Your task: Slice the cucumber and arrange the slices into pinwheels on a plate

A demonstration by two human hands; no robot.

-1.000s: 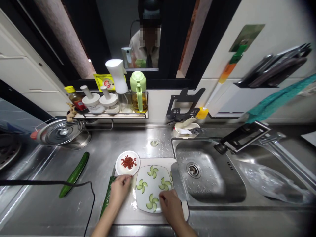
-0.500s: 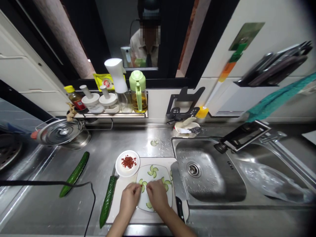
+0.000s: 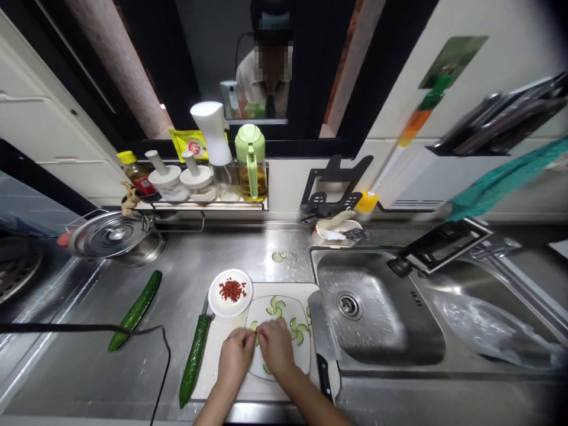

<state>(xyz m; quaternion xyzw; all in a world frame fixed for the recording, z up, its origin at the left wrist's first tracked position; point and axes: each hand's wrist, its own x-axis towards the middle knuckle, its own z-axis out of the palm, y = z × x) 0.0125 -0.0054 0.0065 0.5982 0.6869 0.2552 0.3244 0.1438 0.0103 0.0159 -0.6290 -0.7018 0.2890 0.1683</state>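
Over a white square plate (image 3: 300, 357), my left hand (image 3: 235, 351) and my right hand (image 3: 276, 348) meet with pinched fingertips. A tiny red piece, resembling a goji berry, shows between them. Thin cucumber slices (image 3: 276, 306) lie on the plate in pinwheel clusters; my hands partly cover the ones at the left and near side. Just beyond my left hand, a round white dish (image 3: 215, 300) holds more red goji-like berries (image 3: 232, 290). The plate rests on a pale cutting board (image 3: 213, 370).
A cleaver (image 3: 324, 349) lies along the board's right side. One cucumber (image 3: 195, 361) is at its left edge, another cucumber (image 3: 135, 310) farther left. A black cable (image 3: 163, 355) crosses the counter. Right stands a sink (image 3: 377, 313); behind, a rack carries an oil bottle (image 3: 252, 168) and jars.
My right hand has shifted left, bringing its fingertips against those of my left hand. The red piece is now between both. My view has moved slightly.
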